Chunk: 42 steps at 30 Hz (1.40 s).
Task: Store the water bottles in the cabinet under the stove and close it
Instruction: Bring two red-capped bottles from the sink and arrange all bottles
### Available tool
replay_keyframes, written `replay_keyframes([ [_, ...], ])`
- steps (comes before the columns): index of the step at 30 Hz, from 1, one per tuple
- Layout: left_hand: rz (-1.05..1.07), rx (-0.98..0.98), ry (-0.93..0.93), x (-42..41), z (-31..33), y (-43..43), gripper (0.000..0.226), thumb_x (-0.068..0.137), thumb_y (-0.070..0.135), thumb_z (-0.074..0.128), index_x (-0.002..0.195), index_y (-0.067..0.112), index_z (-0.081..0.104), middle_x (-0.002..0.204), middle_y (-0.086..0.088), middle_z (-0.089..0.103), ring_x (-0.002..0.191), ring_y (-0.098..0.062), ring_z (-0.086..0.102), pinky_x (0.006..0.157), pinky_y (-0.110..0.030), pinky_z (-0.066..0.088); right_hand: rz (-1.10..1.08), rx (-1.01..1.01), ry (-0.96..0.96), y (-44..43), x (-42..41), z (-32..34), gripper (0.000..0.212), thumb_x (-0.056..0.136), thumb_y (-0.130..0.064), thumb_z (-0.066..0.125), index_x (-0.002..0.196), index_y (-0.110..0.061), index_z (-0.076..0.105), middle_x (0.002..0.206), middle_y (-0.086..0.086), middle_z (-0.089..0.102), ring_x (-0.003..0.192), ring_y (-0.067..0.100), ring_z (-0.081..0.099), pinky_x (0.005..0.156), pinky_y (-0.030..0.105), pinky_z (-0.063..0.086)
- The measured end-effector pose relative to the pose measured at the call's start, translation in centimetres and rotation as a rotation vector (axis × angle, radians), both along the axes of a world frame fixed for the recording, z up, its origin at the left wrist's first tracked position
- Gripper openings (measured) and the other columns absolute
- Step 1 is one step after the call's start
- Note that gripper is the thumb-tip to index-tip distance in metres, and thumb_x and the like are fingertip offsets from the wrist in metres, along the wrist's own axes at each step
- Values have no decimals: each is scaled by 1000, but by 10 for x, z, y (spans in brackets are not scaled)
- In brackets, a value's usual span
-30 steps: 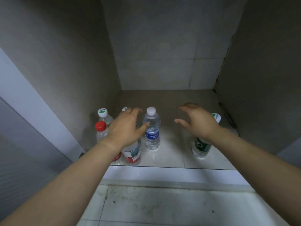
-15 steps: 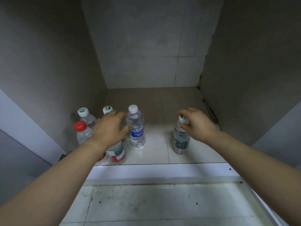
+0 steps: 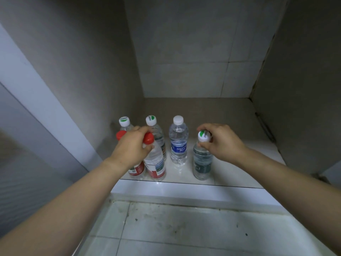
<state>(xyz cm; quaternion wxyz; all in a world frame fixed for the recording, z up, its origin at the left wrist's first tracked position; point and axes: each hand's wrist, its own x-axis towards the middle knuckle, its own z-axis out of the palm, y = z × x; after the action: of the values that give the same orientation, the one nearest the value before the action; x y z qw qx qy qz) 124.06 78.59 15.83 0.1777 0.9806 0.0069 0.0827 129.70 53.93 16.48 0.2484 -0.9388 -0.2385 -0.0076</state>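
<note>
The cabinet (image 3: 184, 52) fills the upper and middle frame. It is open, with grey tiled walls and a pale glossy floor. The kitchen floor (image 3: 184, 228), tiled and marked with dark specks, occupies the lower frame. A white sill (image 3: 184, 191) runs between the two. A pale panel (image 3: 27, 108) slants across the left edge of the frame.

Both forearms enter from the lower corners and reach into the cabinet.

- The left hand (image 3: 132, 146), left of centre, has its fingers curled round the neck of the front red-capped bottle (image 3: 155, 163), just below the cap.
- The right hand (image 3: 221, 143), right of centre, pinches the dark-labelled bottle (image 3: 202, 163) at its white-and-green cap, with fingers and thumb closed around the cap and neck.

All six bottles are inside the cabinet, grouped at the front left of its floor.

- The two gripped bottles are nearest the sill. Whether their bases rest on the floor cannot be determined.
- The second red-capped bottle (image 3: 120, 134) stands to the left of the first and is largely hidden by the left hand.
- The blue-labelled bottle (image 3: 178, 141), with a white cap, stands upright between the two hands.
- Two bottles with white-and-green caps stand behind the left hand. These are the rear bottle (image 3: 158, 137) and the far-left bottle (image 3: 124, 121), nearest the left wall.
</note>
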Motion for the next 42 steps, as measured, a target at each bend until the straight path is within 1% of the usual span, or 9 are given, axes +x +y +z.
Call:
replay_keyframes([
  [4,-13,-14,-10,-2,0,2,45,80,20,70,122,19,54,110,-5,57,101,-24,56,82,-28,42,-6,79,-10,19,1,1,36,76,-23,73,110,-18,61,107,5,65,90,18,58,73,23,39],
  [14,-36,-3,-4,-3,-4,5,45,83,24,66,125,23,49,115,-3,56,102,-22,57,83,-36,50,63,81,-10,59,4,-12,37,76,-21,73,111,-15,62,111,5,65,93,18,58,70,18,32],
  [20,-29,-6,-20,6,0,10,37,88,43,55,120,25,54,108,2,57,94,-18,58,78,-35,51,110,86,-23,63,5,-12,40,74,-23,75,112,-17,63,116,2,63,101,18,58,81,22,41],
  [23,22,-48,-52,23,13,20,35,87,44,55,115,25,59,109,-1,61,96,-22,60,82,-36,50,150,90,-7,59,9,-9,41,69,-31,79,106,-19,65,107,-2,63,91,11,57,71,16,40],
  [26,66,-104,-83,41,27,24,32,86,38,59,115,24,60,113,-4,64,99,-24,60,86,-32,48,118,202,-2,53,19,0,39,69,-37,78,101,-19,67,97,-6,62,79,7,56,65,8,40],
  [30,54,-17,50,61,31,22,40,86,36,61,123,24,56,122,-7,59,110,-25,56,88,-29,44,13,258,-39,52,45,11,35,74,-32,75,103,-14,66,94,-2,61,81,13,58,71,20,43],
  [35,42,-3,177,75,23,24,46,82,29,68,125,21,56,126,-5,61,114,-24,56,92,-29,43,94,168,93,61,68,5,41,73,-19,77,111,-11,64,106,5,65,90,20,60,82,27,48],
  [39,26,-24,130,79,13,24,44,78,24,72,119,18,60,120,-5,64,110,-24,58,83,-23,39,117,174,100,68,74,-6,36,70,-15,79,104,-11,67,102,6,67,89,19,61,83,32,50],
  [42,20,5,107,83,10,21,43,77,21,72,118,15,59,116,-9,65,107,-27,59,81,-26,40,122,193,90,69,77,-11,32,70,-12,78,101,-12,67,99,6,69,89,19,62,81,31,51],
])
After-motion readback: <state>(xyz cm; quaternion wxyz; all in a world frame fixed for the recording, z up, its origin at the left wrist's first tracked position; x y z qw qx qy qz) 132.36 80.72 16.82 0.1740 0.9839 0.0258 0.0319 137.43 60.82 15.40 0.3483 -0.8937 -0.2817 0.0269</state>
